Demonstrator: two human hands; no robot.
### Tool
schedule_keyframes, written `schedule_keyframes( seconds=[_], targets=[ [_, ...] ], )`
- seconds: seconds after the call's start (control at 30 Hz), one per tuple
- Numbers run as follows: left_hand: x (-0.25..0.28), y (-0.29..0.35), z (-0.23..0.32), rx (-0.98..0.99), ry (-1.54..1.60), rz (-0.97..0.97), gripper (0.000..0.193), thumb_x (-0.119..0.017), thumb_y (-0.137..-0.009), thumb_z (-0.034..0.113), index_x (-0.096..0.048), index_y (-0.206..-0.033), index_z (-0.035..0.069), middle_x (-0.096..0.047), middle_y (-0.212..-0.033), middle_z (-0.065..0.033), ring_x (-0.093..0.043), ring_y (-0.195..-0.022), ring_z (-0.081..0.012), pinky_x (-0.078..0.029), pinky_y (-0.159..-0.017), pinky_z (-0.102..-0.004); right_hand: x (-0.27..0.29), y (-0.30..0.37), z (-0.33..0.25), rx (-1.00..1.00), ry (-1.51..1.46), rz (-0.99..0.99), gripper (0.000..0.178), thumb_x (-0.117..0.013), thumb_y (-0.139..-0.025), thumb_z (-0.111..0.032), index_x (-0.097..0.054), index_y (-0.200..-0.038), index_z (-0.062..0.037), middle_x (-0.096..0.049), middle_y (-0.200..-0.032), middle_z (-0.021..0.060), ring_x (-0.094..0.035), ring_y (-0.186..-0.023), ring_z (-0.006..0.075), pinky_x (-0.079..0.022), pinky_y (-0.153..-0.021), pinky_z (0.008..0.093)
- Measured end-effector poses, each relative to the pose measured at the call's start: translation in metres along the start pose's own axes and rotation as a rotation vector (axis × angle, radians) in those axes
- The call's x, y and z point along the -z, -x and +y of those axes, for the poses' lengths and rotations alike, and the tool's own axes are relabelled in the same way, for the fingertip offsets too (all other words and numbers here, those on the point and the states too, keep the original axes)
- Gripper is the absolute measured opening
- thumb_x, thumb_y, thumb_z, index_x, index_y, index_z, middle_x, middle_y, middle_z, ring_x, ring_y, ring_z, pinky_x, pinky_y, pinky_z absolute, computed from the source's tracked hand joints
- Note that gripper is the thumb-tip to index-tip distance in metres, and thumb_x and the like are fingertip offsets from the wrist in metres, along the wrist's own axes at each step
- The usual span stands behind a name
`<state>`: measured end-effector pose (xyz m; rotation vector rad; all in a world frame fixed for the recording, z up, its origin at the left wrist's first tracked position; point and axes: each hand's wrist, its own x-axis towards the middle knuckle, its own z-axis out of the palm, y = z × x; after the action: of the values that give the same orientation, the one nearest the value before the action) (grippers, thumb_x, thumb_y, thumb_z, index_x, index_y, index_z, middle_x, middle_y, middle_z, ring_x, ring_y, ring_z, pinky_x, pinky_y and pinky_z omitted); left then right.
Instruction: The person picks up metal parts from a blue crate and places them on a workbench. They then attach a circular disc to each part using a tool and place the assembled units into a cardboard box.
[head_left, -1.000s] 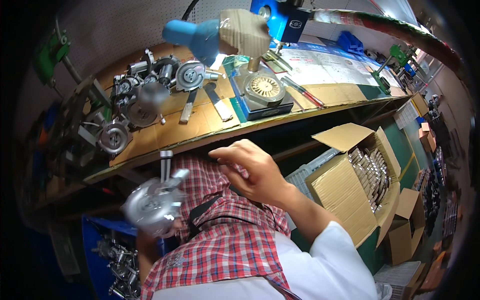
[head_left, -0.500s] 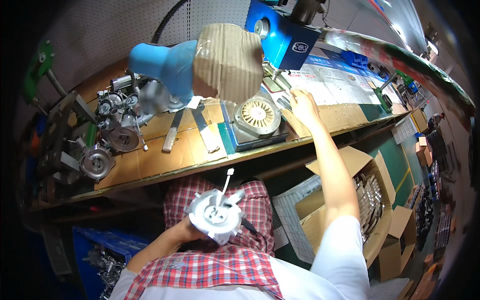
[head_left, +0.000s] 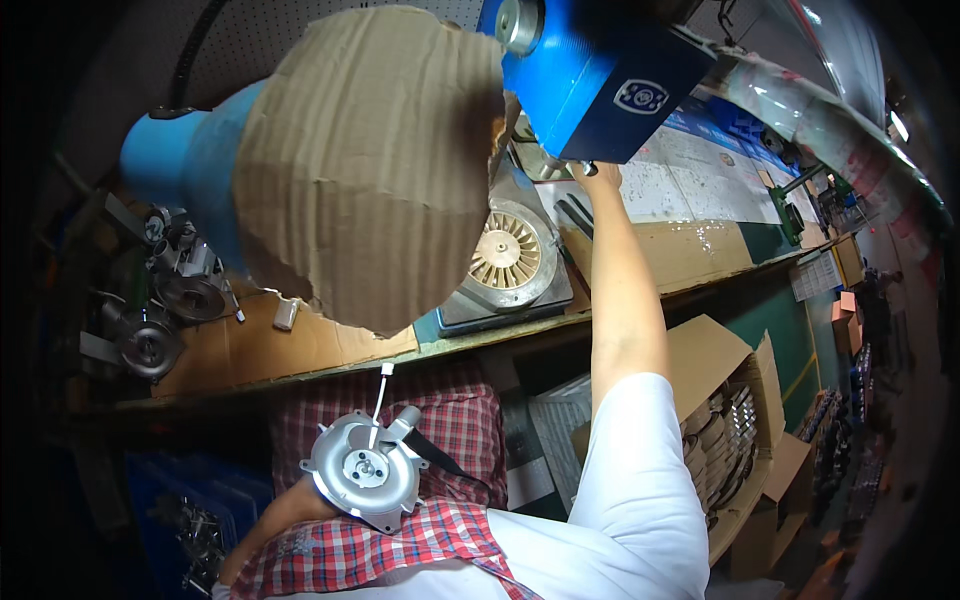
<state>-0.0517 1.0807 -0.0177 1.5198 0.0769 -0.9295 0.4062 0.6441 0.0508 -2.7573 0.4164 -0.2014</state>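
In my left hand (head_left: 312,500), low over my lap, is a round silver metal blower housing (head_left: 366,468) with a side spout. A white wire with a white plug (head_left: 386,370) rises from it. The housing covers most of the fingers beneath. My right hand (head_left: 600,180) reaches out to the bench, just under a blue machine head (head_left: 600,95). Its fingers look curled beside small metal parts, but the machine head partly hides them, and I cannot make out what they hold. Left of that hand, a brass-coloured finned impeller (head_left: 503,250) sits in a round metal fixture (head_left: 535,290).
A large cardboard-covered blue shape (head_left: 370,170) blocks much of the bench view. Several silver housings (head_left: 150,345) crowd the bench's left side. An open carton (head_left: 700,360) of metal parts stands below right; a blue crate (head_left: 235,490) is at lower left. Newspaper-like sheets (head_left: 690,180) cover the far right bench.
My right hand has moved farther in under the blue machine head. The view has shifted closer to the bench; the housing in my left hand now appears lower and more to the left.
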Motion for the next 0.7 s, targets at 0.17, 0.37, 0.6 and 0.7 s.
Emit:
schedule_keyframes(
  seconds=[0.17,0.37,0.6,0.7],
  targets=[
    [0.003,-0.009,0.011,-0.001,-0.039,-0.045,0.060,-0.083,-0.073,0.006,-0.057,-0.127,0.004,-0.065,-0.116,-0.0077,-0.060,-0.109,-0.0231,-0.049,-0.097,-0.0372,0.001,0.021,-0.020,0.014,0.084,0.105,0.039,-0.060,-0.091,-0.032,-0.069,-0.118,-0.0061,-0.058,-0.131,0.0152,-0.051,-0.125,0.0331,-0.046,-0.100,0.0434],
    [0.005,-0.008,0.019,-0.001,-0.041,-0.062,0.061,-0.084,-0.072,0.007,-0.057,-0.126,0.004,-0.065,-0.116,-0.0083,-0.060,-0.109,-0.0235,-0.049,-0.097,-0.0374,-0.053,-0.046,0.025,0.136,0.036,0.051,0.039,-0.058,-0.089,-0.027,-0.067,-0.121,-0.0068,-0.058,-0.132,0.0183,-0.053,-0.125,0.0345,-0.046,-0.099,0.0443],
    [0.010,-0.002,0.016,0.017,-0.015,-0.022,0.063,-0.085,-0.071,0.008,-0.056,-0.126,0.003,-0.065,-0.116,-0.0091,-0.061,-0.109,-0.0241,-0.048,-0.098,-0.0377,-0.048,-0.060,-0.014,0.077,-0.332,0.154,0.035,-0.057,-0.092,-0.024,-0.064,-0.122,-0.0059,-0.058,-0.114,0.0138,-0.048,-0.100,0.0255,-0.040,-0.080,0.0364],
    [0.011,-0.001,0.018,0.005,-0.021,-0.021,0.063,-0.086,-0.070,0.009,-0.056,-0.126,0.003,-0.065,-0.116,-0.0094,-0.061,-0.109,-0.0243,-0.048,-0.098,-0.0378,-0.037,-0.055,-0.015,0.002,-0.530,0.149,0.034,-0.056,-0.093,-0.023,-0.062,-0.122,-0.0055,-0.057,-0.107,0.0118,-0.047,-0.089,0.0216,-0.037,-0.072,0.0331]
  ],
)
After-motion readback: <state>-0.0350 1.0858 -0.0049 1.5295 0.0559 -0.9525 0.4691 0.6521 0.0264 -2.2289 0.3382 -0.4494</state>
